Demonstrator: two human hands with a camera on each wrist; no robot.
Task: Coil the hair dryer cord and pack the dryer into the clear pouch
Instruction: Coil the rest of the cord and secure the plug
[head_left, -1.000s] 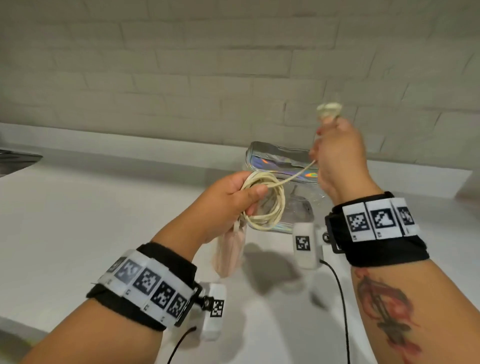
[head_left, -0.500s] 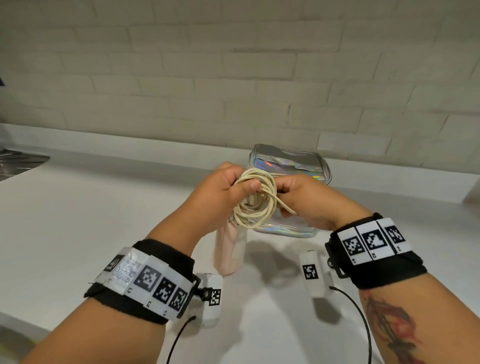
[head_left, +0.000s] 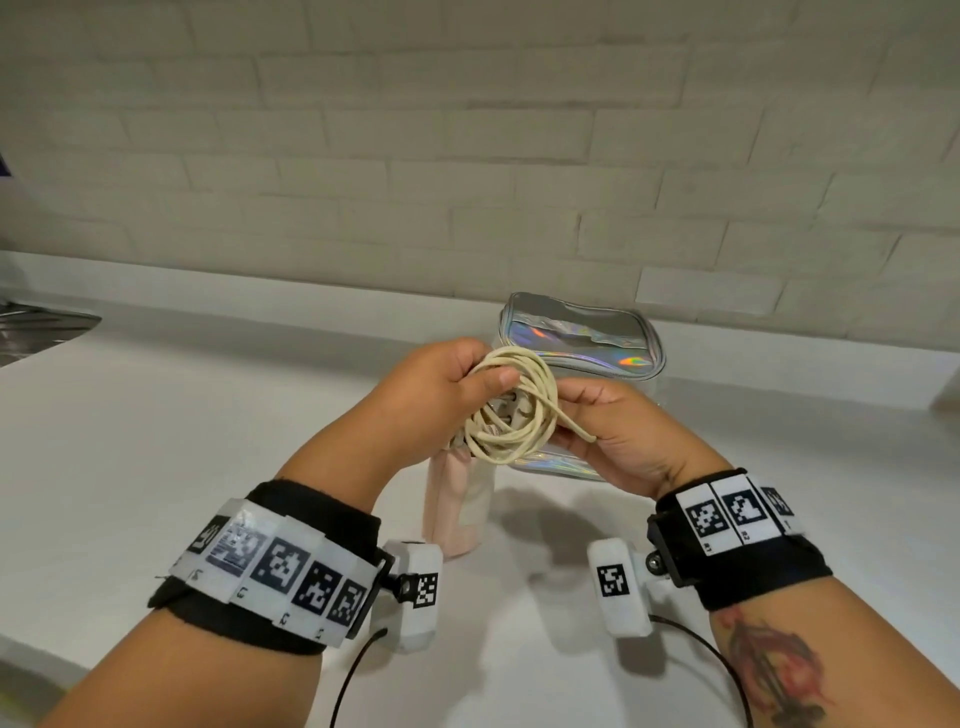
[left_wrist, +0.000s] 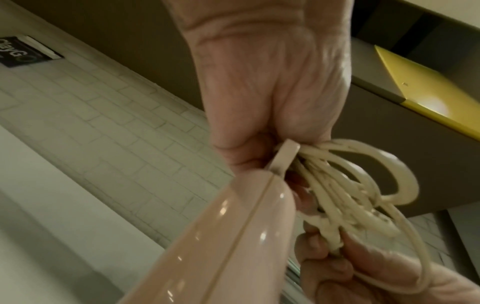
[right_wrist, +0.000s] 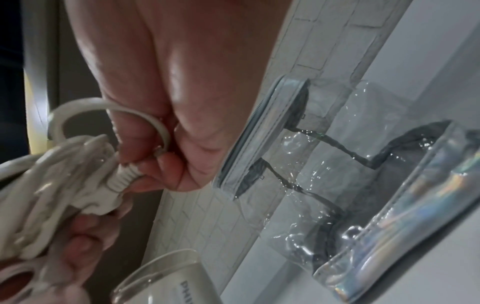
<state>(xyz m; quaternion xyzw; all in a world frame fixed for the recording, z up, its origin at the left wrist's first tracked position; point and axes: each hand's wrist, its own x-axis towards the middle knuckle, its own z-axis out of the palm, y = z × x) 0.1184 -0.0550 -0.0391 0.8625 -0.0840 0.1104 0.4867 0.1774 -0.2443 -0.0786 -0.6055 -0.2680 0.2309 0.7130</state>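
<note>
**Cord gathered, plug end being tucked**

Left hand (head_left: 436, 395) at frame centre, fingers curled round the coiled cord (head_left: 511, 410), thumb pressed over the top of the loops. From the left wrist view, same grip also clamping the top of the pink dryer (left_wrist: 221, 246), which hangs below toward lower centre above the counter (head_left: 208, 441). Right hand (head_left: 618, 431) just right of the coil, pinching the cord's loose tail; in the right wrist view, fingers nipping the ribbed strain relief beside the plug (right_wrist: 103, 197), pushed against the bundle. Clear pouch (head_left: 576, 338) standing behind both hands, upper centre, iridescent trim, mouth seemingly open at the top; dark straps visible through its wall from the right wrist.

Likely handling: cord thin, springy, smooth, prone to unwinding if the thumb lifts, so best pinched across all loops at one point. Dryer shell glossy and probably slippery, light enough for one hand; safer held at the neck with the coil trapped against it. Pouch soft and floppy, probably needing a steadying hand at the rim when loading.
</note>
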